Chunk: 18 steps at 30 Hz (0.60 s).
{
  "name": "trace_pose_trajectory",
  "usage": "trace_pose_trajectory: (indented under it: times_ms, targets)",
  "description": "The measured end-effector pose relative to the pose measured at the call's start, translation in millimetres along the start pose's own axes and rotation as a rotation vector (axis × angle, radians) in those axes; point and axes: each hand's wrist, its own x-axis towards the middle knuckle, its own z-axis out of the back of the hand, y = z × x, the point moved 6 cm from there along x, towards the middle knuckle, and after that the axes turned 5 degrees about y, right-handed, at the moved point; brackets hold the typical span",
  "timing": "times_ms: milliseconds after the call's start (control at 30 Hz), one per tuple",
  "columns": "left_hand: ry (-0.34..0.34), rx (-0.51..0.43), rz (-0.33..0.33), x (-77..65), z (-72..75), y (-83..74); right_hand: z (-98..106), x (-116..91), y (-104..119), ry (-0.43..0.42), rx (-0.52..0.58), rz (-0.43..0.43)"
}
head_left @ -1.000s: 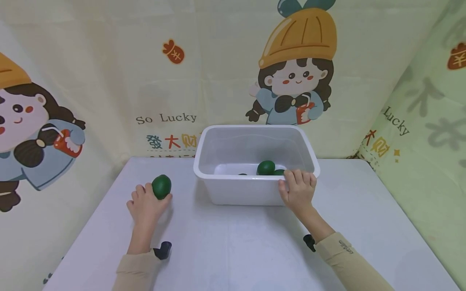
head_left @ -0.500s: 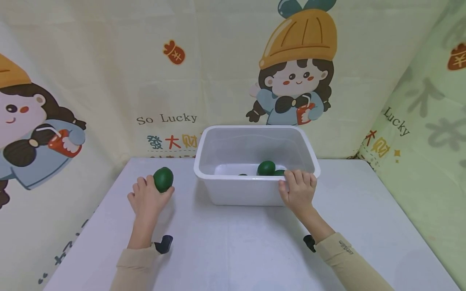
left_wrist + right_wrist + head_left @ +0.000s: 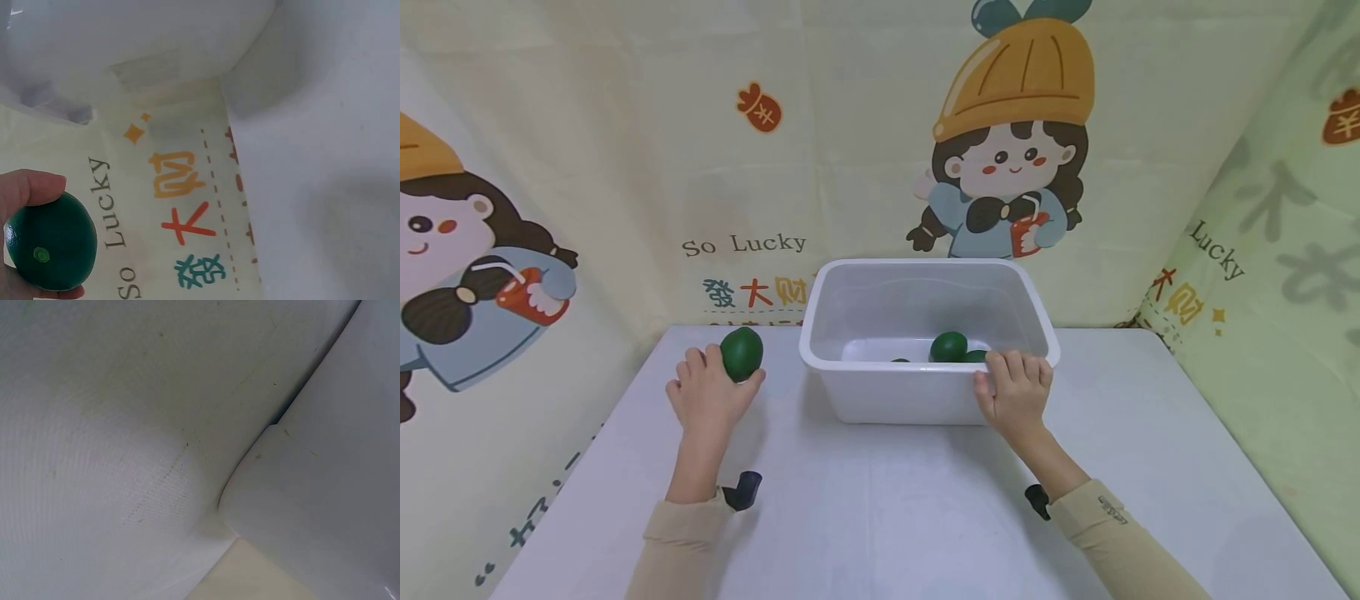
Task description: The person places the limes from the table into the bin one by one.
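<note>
My left hand (image 3: 709, 396) holds a smooth, dark green avocado (image 3: 742, 353) between thumb and fingers, left of a white plastic tub (image 3: 902, 393). In the left wrist view the avocado (image 3: 55, 244) shows a small pale stem scar, with the thumb on one side and fingertips on the other. My right hand (image 3: 1018, 398) grips the tub's near rim by its right corner, fingers hooked over the edge. Inside the tub lies another green avocado (image 3: 948, 347); parts of two more green pieces show beside it, mostly hidden by the front wall. The right wrist view shows no hand.
The tub stands toward the back of a white table (image 3: 865, 508). A cream cloth (image 3: 865, 167) printed with cartoon figures and lettering hangs behind the table and along both sides. Each wrist wears a black strap piece.
My left hand has lifted the avocado and moved it away from me and slightly to the right. The right hand and the tub have stayed put.
</note>
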Motion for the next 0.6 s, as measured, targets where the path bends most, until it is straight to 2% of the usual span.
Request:
trace_pose_trajectory:
  times_ms: [300, 600]
  targets:
    - [-0.036, 0.007, -0.051, 1.8, 9.7, -19.4, 0, 0, 0, -0.001, -0.001, -0.001]
    - [-0.036, 0.001, -0.072, 4.9, 12.5, -34.0, 0, -1, 0, -0.007, -0.002, 0.004]
